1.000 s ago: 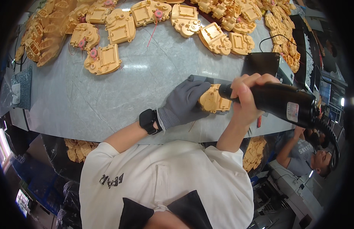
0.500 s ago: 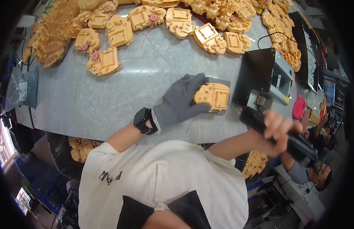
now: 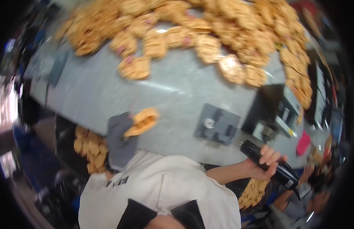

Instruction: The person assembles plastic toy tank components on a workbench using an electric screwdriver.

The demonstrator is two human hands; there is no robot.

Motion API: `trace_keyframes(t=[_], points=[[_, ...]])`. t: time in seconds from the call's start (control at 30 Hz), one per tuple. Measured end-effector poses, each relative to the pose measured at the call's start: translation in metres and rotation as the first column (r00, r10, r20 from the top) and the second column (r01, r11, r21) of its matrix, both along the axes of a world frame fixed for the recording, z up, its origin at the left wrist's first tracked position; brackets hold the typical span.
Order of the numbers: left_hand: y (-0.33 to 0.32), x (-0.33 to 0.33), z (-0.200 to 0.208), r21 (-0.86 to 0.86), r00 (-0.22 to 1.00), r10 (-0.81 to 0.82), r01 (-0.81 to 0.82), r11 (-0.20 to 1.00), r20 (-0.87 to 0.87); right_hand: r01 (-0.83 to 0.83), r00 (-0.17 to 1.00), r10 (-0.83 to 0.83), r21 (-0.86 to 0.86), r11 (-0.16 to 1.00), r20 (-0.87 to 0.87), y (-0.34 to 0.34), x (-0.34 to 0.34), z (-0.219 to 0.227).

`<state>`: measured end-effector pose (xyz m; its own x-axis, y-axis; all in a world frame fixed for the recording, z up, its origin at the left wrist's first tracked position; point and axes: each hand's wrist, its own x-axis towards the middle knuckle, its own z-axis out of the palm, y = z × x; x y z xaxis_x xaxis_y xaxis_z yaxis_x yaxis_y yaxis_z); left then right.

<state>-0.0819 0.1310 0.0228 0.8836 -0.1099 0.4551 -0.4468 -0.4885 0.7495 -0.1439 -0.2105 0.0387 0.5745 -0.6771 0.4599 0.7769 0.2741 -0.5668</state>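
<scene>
Here, box [image 3: 264,101] flanks fixture [image 3: 219,121]; left grip [image 3: 122,139] clasps orange housing [image 3: 145,120], right grip [image 3: 269,163] black driver [image 3: 286,176].

Open passage across the tabletop [image 3: 173,118]; grey fixture [image 3: 218,125], black box [image 3: 263,107] and black driver [image 3: 285,176] rightward, casings [image 3: 155,45] beyond

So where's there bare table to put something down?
The grey table is bare between the yellow part in the gloved left grip and the dark grey block. More lies between that grip and the yellow casings crowding the far side. The right is crowded by the black box.
</scene>
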Motion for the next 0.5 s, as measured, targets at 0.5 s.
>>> trace_keyframes(t=[0.5], points=[[0.043,-0.022,0.006,-0.210,0.873,0.105,-0.229,0.950,-0.477,-0.016,0.966,-0.103,-0.454,0.891,-0.238,0.045,0.034,-0.032]])
